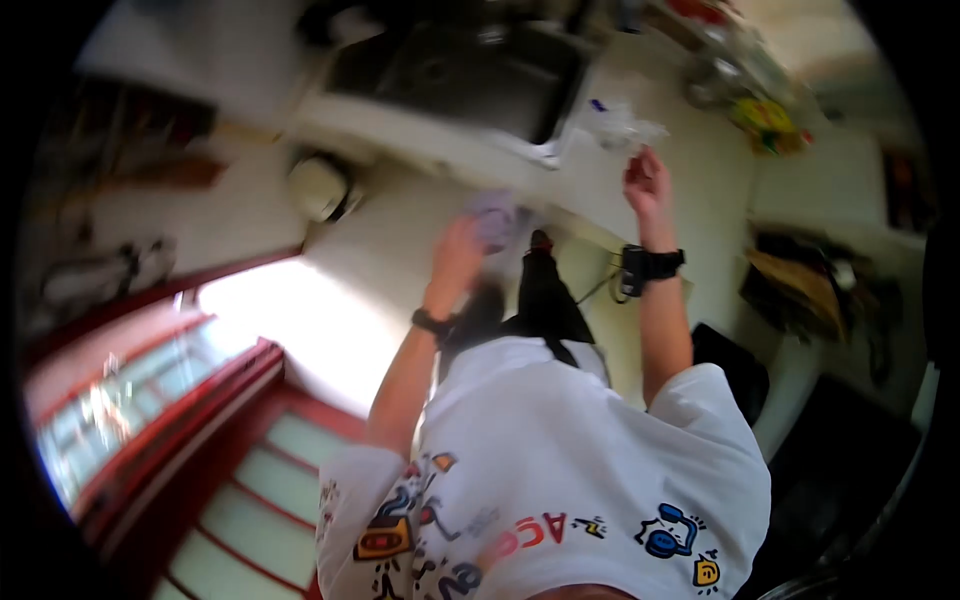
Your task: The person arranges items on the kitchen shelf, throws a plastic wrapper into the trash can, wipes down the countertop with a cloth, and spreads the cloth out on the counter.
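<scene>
My left hand point(459, 252), smeared by motion, is closed on a lilac object point(492, 220). A round outline shows on it, but blur hides its kind. It is held in front of the counter's edge, above the floor. Over the counter point(690, 170), my right hand point(648, 182) has its fingers curled in. Its fingertips are at the edge of a crumpled clear plastic bag point(622, 126); whether they grip it or anything else I cannot make out.
A metal sink point(460, 80) is set into the counter, left of the bag. A yellow-green packet point(767, 122) lies at the right. On the floor side stands a pale round-lidded bin point(320, 188). A red-framed door point(250, 480) is at lower left, and a brown bag point(800, 285) at right.
</scene>
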`<action>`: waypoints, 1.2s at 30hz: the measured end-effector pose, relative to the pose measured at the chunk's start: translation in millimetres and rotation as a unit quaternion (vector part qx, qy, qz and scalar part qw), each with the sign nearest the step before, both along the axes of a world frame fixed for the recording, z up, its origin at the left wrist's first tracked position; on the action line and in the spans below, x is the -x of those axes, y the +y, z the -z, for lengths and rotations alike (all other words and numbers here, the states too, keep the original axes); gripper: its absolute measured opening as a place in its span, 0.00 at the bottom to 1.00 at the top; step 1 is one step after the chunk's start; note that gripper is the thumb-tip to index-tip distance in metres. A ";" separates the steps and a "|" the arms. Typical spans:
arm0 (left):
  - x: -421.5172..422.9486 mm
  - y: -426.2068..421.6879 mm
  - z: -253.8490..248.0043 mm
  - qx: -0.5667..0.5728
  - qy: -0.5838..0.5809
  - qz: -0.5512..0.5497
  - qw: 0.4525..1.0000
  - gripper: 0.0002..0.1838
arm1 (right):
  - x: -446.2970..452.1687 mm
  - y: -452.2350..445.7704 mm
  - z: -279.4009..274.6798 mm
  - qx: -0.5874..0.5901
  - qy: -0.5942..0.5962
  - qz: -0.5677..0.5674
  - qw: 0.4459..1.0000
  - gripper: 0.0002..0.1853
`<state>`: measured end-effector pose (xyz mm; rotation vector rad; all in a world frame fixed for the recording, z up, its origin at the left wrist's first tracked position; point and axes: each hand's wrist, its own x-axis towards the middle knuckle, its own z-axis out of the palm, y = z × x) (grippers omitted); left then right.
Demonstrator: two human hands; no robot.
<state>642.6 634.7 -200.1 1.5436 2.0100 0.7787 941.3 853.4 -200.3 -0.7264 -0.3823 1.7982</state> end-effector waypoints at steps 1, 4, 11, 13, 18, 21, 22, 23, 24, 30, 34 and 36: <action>16.3 -17.3 17.0 -0.017 0.035 -0.010 0.999 0.18 | 28.3 -11.8 -7.1 -0.001 -0.060 -0.022 0.998 0.19; 69.0 -64.4 15.6 0.044 0.031 -0.078 0.996 0.18 | 124.4 -14.5 -26.9 0.159 -0.146 -0.051 0.975 0.13; 177.6 -126.3 -98.7 0.216 -0.070 -0.203 0.953 0.14 | 313.2 -33.2 14.8 0.184 -0.176 -0.231 0.939 0.05; 188.0 -169.5 -57.6 0.190 0.005 -0.254 0.948 0.16 | 351.7 -38.0 3.9 0.188 -0.169 -0.253 0.934 0.04; 243.3 -246.7 2.7 0.240 0.040 -0.365 0.899 0.19 | 474.0 -30.5 27.3 0.171 -0.196 -0.339 0.904 0.03; 244.0 -280.8 -5.1 0.274 0.031 -0.433 0.858 0.16 | 521.7 -36.6 34.5 0.191 -0.208 -0.370 0.885 0.03; 248.4 -279.2 -24.9 0.311 0.001 -0.461 0.831 0.16 | 537.6 -34.6 44.1 0.195 -0.212 -0.390 0.875 0.03; 246.8 -289.7 -31.8 0.310 -0.005 -0.490 0.815 0.17 | 551.9 -31.6 58.3 0.197 -0.214 -0.411 0.864 0.03; 245.1 -300.2 -37.0 0.320 -0.019 -0.515 0.795 0.17 | 563.4 -28.2 68.2 0.199 -0.216 -0.430 0.853 0.03; 242.8 -357.2 -54.4 0.386 0.002 -0.564 0.730 0.17 | 617.4 -15.2 93.2 0.215 -0.196 -0.441 0.849 0.03; 251.0 -362.2 -66.8 0.401 -0.039 -0.593 0.697 0.17 | 634.5 -16.9 87.6 0.219 -0.212 -0.443 0.843 0.04; 262.2 -355.3 -73.9 0.422 -0.114 -0.608 0.663 0.17 | 641.0 -16.6 84.3 0.214 -0.214 -0.442 0.844 0.04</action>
